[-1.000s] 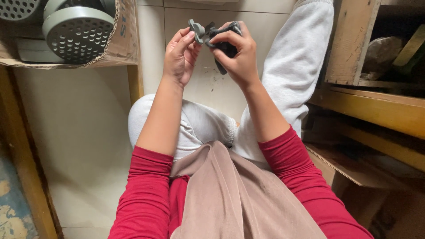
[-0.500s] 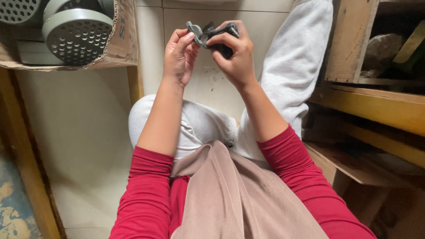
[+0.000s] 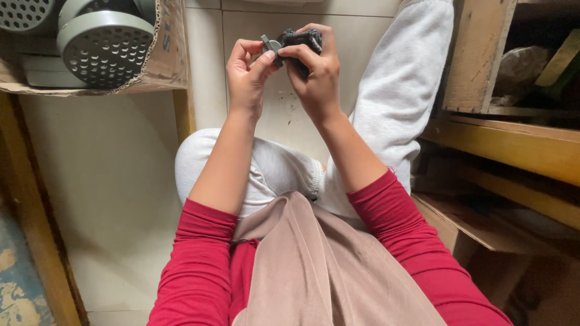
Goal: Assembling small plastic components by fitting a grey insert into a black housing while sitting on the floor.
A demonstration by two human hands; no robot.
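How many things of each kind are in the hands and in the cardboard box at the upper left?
Small grey part, pinched by the left hand: 1
Dark part, gripped by the right hand: 1
Grey perforated round covers in the cardboard box: 3 visible
Total: 5

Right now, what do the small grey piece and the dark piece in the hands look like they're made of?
Small grey flat piece in the left hand: probably moulded plastic, matte, with crisp edges. Dark lumpy piece in the right hand: rough black surface, maybe rubber or foam; unclear.
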